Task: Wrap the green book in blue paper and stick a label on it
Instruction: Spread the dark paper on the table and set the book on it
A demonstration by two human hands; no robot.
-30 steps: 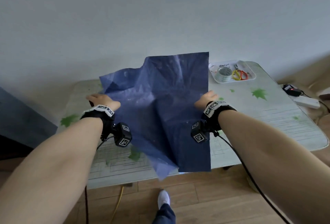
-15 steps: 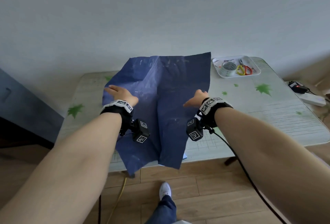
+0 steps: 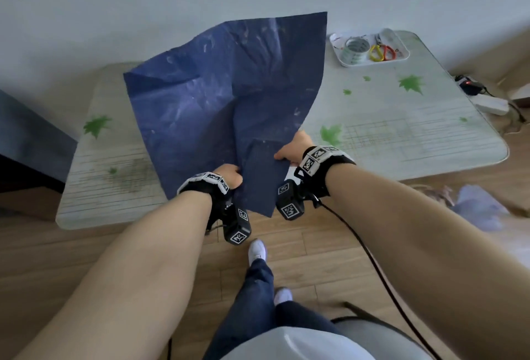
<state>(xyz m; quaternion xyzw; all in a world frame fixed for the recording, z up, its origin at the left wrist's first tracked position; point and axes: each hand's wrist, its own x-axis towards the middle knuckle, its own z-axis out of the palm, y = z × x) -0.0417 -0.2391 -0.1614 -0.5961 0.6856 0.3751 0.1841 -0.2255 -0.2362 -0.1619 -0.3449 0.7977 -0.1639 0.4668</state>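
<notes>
The left hand [image 3: 229,177] and right hand [image 3: 294,149] each pinch the near end of the crumpled dark blue paper sheet [image 3: 218,95], thumbs on its near face and fingers hidden behind it. Half a second ago they held its side edges well apart. Now they are close together above the near edge of the pale leaf-printed table [image 3: 401,135], and the sheet fans upward toward the far wall.

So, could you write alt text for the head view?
The left hand and right hand grip the near edge of a creased blue paper, held up over a leaf-printed table. A white tray with tape and scissors sits at its far right corner.
</notes>
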